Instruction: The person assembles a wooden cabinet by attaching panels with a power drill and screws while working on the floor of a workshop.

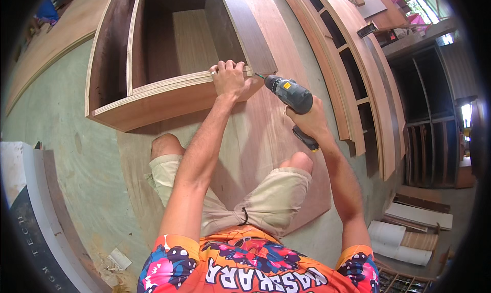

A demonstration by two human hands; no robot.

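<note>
Nearest the camera, an orange shirt (255,242) with floral sleeves fills the bottom of the view, above khaki shorts (273,198) and bent knees. Beyond them, an open-faced plywood cabinet carcass (169,101) lies with its opening upward, partly over a plywood sheet (261,124) on the greenish floor (74,127). The left hand (228,81) grips the cabinet's near edge close to its right corner, fingers bent over the rim and bunched together. The right hand (311,120) is wrapped round the handle of a cordless drill (290,94), whose green-tipped bit (260,76) points left at that corner.

The step in hand looks like drilling or driving a fastener into the corner joint. The next move seems to call for steady pressure along the bit's line, with the left hand bracing the panels flush and its fingers clear of the tip.

Whether the bit touches the wood, or a screw sits there, is too small to tell. The right palm covers most of the drill's handle, and the trigger cannot be made out. The cabinet's far end is cut off by the top edge.
</note>
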